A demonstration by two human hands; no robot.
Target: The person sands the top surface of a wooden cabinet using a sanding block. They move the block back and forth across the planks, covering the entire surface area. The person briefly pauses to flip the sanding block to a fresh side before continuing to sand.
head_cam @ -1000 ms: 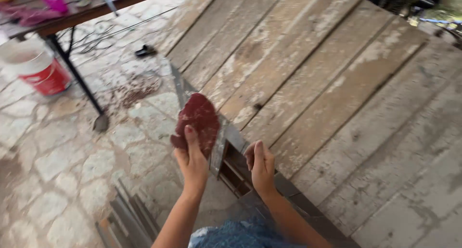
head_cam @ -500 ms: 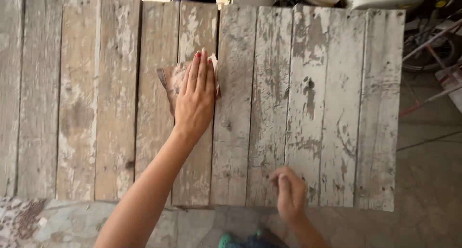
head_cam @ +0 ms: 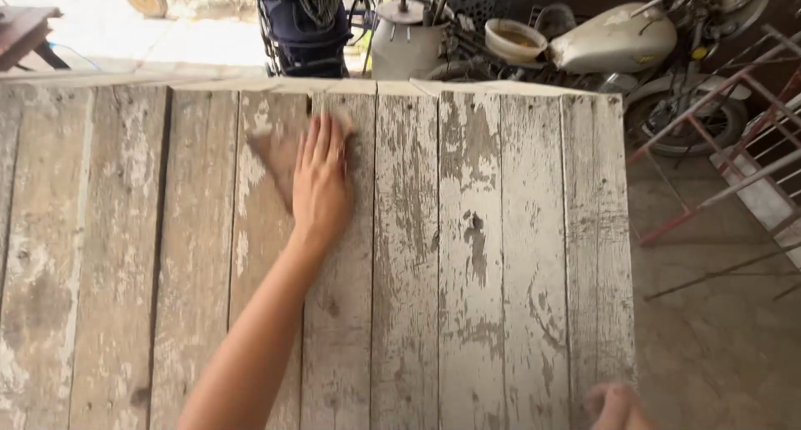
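**Inspector:** Fingers (head_cam: 321,150) of the left hand (head_cam: 319,184) lie stretched out flat and close together, pointing away from the person, pressed palm-down on a brown sheet of sandpaper (head_cam: 271,159). Nothing is clenched; the hand holds the sheet only by pressure against the wood.

**Clerk:** Position of the sheet?

**Inspector:** It lies under the palm and fingers, on the far part of the tabletop (head_cam: 467,255), near its far edge. A blurred brown corner shows out to the left of the fingers, over a plank with white paint flaking off. The rest of the sheet is hidden under the hand.

**Clerk:** Right hand?

**Inspector:** Only a blurred part of the right hand (head_cam: 616,407) shows at the bottom edge, near the tabletop's near right corner. I cannot tell whether its fingers are spread or curled, nor whether it grips the edge.

**Clerk:** Condition of the surface?

**Inspector:** Weathered planks laid side by side, grey wood with patchy white paint, running away from the person.

**Clerk:** Surroundings?

**Inspector:** Beyond the far edge stand a pale motorcycle (head_cam: 622,38), a round bowl (head_cam: 516,38) and a grey metal can (head_cam: 405,42). A red metal frame (head_cam: 726,146) stands to the right on the concrete floor (head_cam: 717,330).
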